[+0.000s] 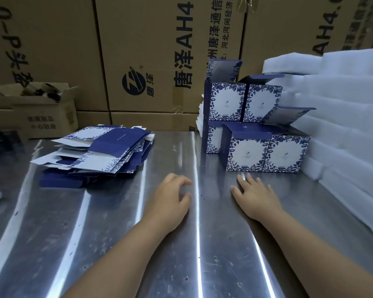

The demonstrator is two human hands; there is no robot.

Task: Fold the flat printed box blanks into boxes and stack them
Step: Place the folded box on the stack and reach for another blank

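Steel table | cartons behind | foam sheets beside folded boxes

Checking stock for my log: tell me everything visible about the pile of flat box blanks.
The pile of flat box blanks lies on the metal table, left of centre, beyond the left hand, untouched. It looks like thin printed card: dark blue panels, white panels framed by blue leaves, plain white flaps poking out. The sheets are loosely fanned, not squared. The folded boxes stand apart to its right.
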